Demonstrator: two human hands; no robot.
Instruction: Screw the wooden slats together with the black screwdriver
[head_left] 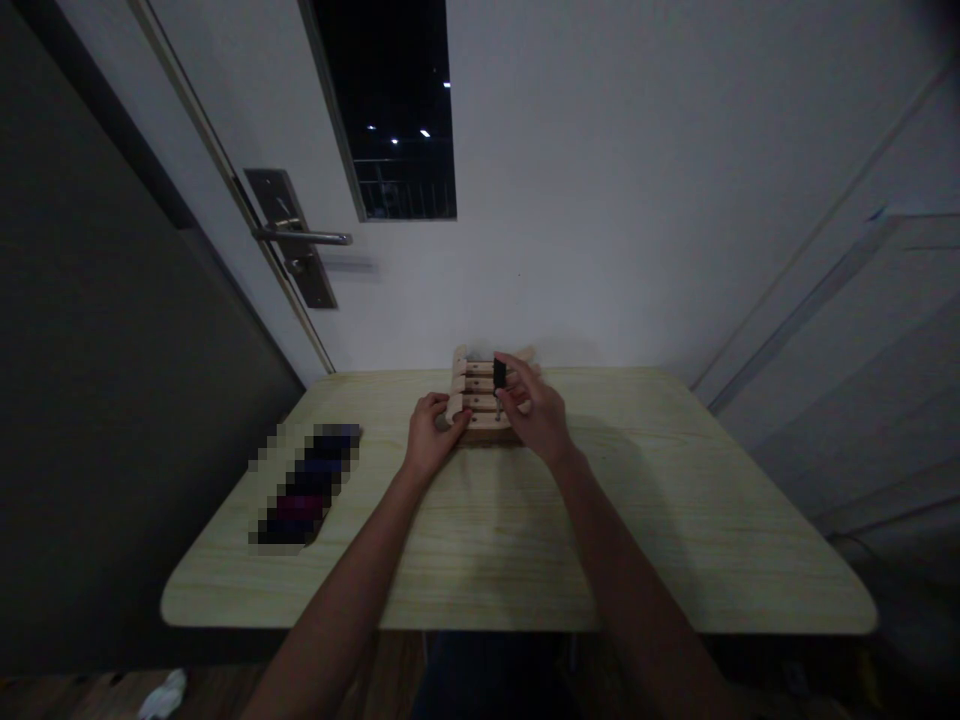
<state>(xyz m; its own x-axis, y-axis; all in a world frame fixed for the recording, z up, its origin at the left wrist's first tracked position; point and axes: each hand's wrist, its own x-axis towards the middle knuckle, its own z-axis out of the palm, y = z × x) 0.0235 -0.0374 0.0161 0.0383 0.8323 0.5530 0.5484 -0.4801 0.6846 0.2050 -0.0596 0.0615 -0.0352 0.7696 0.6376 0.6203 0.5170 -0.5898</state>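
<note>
Braces a slatted wooden rack (480,402) with the left hand (429,437) while working over the top with the right hand (541,420), at the middle of the table's (750,560) far side. Grips the end facing the table's left, apparently curling fingers round the rounded tip and laying the thumb along the near corner. Pinches a small black item (499,374) between right thumb and fingers, over the rack; impossible to tell whether touching or just above. Appears partway through, with the rows already in place side by side and the black item not yet let go. Impossible to say how much remains, with part of the rack hidden behind the right hand. Looks pale and bare on top, browner along the face toward the table's near edge. Runs in about four parallel rows, parted by dark gaps and marked with small dark spots, perhaps holes or screw heads. Shows beneath the black item a thin, pale piece (498,410), too blurred to name.
</note>
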